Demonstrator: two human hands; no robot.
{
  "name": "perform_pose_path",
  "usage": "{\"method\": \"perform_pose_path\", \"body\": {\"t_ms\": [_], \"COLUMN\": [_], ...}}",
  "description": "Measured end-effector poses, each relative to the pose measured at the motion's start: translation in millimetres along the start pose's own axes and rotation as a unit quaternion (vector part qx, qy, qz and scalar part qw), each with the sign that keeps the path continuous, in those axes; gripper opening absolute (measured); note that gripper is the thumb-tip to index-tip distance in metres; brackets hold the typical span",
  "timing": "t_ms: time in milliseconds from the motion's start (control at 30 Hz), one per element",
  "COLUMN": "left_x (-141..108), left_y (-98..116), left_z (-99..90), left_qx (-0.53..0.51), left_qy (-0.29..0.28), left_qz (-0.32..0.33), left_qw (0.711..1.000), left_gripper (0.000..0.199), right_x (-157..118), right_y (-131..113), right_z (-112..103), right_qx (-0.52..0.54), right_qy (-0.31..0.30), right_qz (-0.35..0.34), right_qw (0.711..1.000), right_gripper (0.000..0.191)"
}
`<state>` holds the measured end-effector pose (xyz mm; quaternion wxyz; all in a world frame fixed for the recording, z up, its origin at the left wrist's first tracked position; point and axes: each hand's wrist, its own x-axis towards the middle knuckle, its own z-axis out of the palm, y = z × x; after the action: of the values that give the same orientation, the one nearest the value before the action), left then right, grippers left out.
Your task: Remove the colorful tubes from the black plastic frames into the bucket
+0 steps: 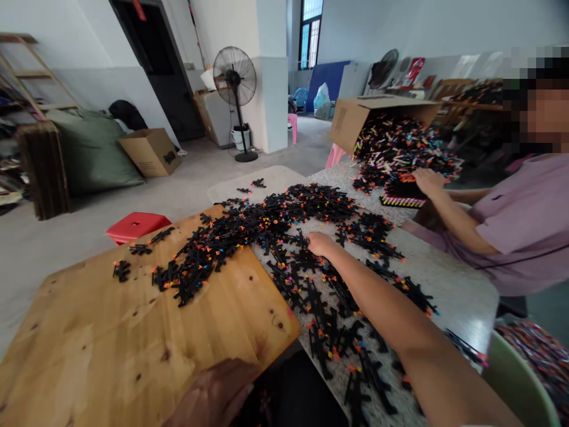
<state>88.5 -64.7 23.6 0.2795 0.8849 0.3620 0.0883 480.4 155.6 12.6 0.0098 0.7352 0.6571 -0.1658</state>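
Observation:
Small black toy guns with orange, yellow and blue tips [249, 222] lie in a long heap across the wooden board and the speckled grey table. My right hand [319, 244] reaches into the middle of the heap, its fingers drawn together beside a black piece; whatever is between them is too small to make out. Blurred at the bottom, my left hand [216, 388] is low over the near edge of the wooden board [111, 350]. Its fingertips are smeared and partly hidden, so what it holds does not show.
To the right, a person in a pink shirt [528, 219] has a hand by a second heap spilling from a cardboard box [349, 124]. A green tub [518, 379] stands lower right. Beyond the board are a red stool [136, 225] and a standing fan [234, 77].

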Motion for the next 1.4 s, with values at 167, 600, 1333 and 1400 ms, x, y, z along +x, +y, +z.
{"method": "perform_pose_path", "body": {"t_ms": [167, 600, 1333, 1400], "left_x": [61, 127, 89, 89], "left_y": [-6, -17, 10, 20], "left_z": [-21.4, -5.7, -46.5, -51.0], "left_qx": [-0.024, -0.116, -0.272, -0.296], "left_qy": [0.036, 0.093, 0.233, 0.253], "left_qz": [-0.032, -0.051, -0.115, -0.093], "left_qw": [0.999, 0.988, 0.926, 0.916], "left_gripper": [0.032, 0.03, 0.046, 0.05], "right_x": [-21, -3, -110, -139], "right_y": [13, -15, -65, -89], "right_z": [8, 21, -9, -2], "right_qx": [0.061, 0.115, 0.256, 0.393], "right_qy": [0.009, 0.085, 0.141, 0.091], "right_qz": [-0.034, 0.027, -0.088, -0.127], "right_qw": [0.998, 0.989, 0.952, 0.906], "right_gripper": [0.035, 0.033, 0.026, 0.03]}}
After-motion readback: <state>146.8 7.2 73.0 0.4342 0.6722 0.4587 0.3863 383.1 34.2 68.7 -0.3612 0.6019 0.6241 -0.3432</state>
